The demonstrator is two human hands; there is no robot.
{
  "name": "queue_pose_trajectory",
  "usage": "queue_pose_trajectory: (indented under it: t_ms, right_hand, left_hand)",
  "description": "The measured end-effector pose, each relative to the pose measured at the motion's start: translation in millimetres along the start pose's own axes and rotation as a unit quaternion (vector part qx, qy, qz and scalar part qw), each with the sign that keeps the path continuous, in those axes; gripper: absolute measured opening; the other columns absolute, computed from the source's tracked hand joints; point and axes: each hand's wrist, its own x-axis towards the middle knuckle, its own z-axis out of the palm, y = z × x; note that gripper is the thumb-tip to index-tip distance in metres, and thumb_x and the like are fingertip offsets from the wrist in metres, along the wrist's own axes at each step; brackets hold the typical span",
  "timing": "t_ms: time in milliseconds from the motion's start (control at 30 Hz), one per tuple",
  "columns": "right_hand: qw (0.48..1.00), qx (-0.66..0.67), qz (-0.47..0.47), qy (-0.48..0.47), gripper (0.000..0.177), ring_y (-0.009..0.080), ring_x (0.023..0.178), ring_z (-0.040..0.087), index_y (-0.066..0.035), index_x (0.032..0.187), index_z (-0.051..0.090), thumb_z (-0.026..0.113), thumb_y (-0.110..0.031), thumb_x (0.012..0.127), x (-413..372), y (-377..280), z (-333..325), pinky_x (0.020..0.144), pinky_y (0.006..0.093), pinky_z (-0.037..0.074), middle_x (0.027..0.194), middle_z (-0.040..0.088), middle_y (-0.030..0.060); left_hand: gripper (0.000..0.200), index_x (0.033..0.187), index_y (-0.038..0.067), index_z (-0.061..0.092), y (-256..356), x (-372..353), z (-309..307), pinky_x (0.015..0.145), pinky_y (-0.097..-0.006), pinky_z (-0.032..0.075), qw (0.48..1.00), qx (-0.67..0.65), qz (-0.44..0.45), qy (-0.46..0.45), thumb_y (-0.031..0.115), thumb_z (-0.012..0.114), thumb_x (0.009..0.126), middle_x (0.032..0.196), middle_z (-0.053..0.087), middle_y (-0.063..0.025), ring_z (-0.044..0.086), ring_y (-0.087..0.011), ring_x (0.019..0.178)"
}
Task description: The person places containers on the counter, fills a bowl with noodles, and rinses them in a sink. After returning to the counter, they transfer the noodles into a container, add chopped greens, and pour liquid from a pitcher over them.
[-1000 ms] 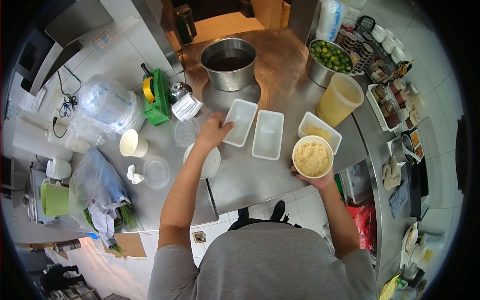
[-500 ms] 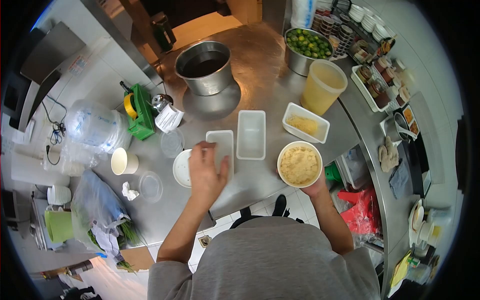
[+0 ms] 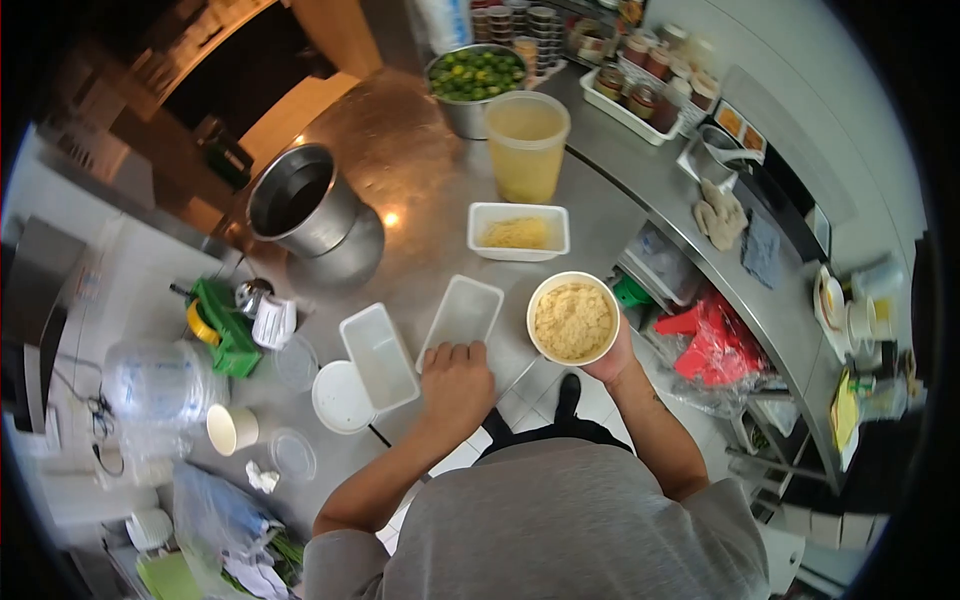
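Note:
My left hand (image 3: pixel 458 388) has its fingers curled over the near end of an oblong white plastic container (image 3: pixel 463 312). A second white container (image 3: pixel 380 352) stands to its left, beside a round white lid (image 3: pixel 343 398). With my right hand (image 3: pixel 612 358) I hold a round paper tub (image 3: pixel 531 330) from its right side and below. Crumbly pale-yellow food (image 3: pixel 573 320) fills it nearly to the rim. Beyond the tub, another white container (image 3: pixel 518 252) has yellow shreds (image 3: pixel 515 233) in it.
A tall tub of yellowish liquid (image 3: pixel 528 150), a pot of green citrus fruit (image 3: pixel 476 75) and a steel pot of dark liquid (image 3: pixel 300 200) stand farther back. On the left are a paper cup (image 3: pixel 232 429), clear lids (image 3: pixel 292 455) and a green tape dispenser (image 3: pixel 222 325).
The camera view has turned to the right. My left hand has moved from above the left container to the right one's near end, and that container now sits at a different angle.

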Motion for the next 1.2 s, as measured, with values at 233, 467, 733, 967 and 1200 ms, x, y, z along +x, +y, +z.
queue_pose_trajectory:
  t_ms: [233, 467, 733, 967, 1200]
  right_hand:
    - [0.999, 0.016, -0.011, -0.032, 0.051, 0.0299, 0.117, 0.055, -0.007, 0.127, 0.054, 0.035, -0.044, 0.096, -23.2, -33.1, -28.9, 0.101, 0.0452, 0.043, 0.129, 0.057, 0.0131]
    - [0.997, 0.05, -0.043, -0.034, 0.053, 0.029, 0.116, 0.056, -0.006, 0.126, 0.055, 0.039, -0.047, 0.097, -82.3, -125.9, -63.6, 0.1, 0.0444, 0.044, 0.127, 0.058, 0.0135]
    - [0.97, 0.105, -0.199, 0.095, 0.056, 0.0312, 0.114, 0.057, -0.005, 0.126, 0.054, 0.04, -0.05, 0.095, -197.8, -253.6, -127.1, 0.098, 0.0455, 0.046, 0.126, 0.057, 0.0154]
    - [0.93, 0.138, -0.318, 0.12, 0.056, 0.0313, 0.113, 0.057, -0.007, 0.125, 0.055, 0.039, -0.051, 0.095, -279.3, -299.8, -188.9, 0.096, 0.0472, 0.048, 0.125, 0.058, 0.015]
    - [0.906, 0.195, -0.349, 0.135, 0.055, 0.0317, 0.114, 0.056, -0.007, 0.125, 0.055, 0.038, -0.051, 0.095, -287.0, -285.7, -215.4, 0.096, 0.0473, 0.047, 0.125, 0.058, 0.0147]
  left_hand:
    - [0.023, 0.09, 0.004, 0.062, -19.8, 12.3, -11.3, 0.087, -0.0448, 0.039, 0.992, 0.115, 0.041, -0.013, 0.011, 0.066, 0.069, 0.097, 0.06, -0.0146, 0.053, -0.0322, 0.101]
    - [0.006, 0.082, 0.001, 0.056, 82.7, 84.3, -55.4, 0.067, -0.0447, 0.042, 0.992, -0.018, 0.077, 0.101, 0.005, 0.06, 0.082, 0.088, 0.057, -0.0179, 0.055, -0.0362, 0.08]
    - [0.033, 0.117, 0.004, 0.057, 319.7, 277.4, 85.4, 0.079, -0.0438, 0.049, 0.935, -0.134, 0.32, 0.073, 0.005, 0.057, 0.084, 0.111, 0.055, -0.0173, 0.059, -0.0359, 0.095]
    - [0.02, 0.1, 0.004, 0.064, 458.9, 355.4, 113.3, 0.079, -0.0479, 0.047, 0.933, 0.045, 0.35, -0.074, 0.013, 0.052, 0.086, 0.106, 0.059, -0.0171, 0.06, -0.0372, 0.092]
    - [0.014, 0.09, 0.002, 0.063, 683.6, 420.9, 127.8, 0.076, -0.0484, 0.05, 0.89, -0.211, 0.402, -0.04, 0.011, 0.054, 0.083, 0.094, 0.065, -0.0179, 0.062, -0.0381, 0.09]
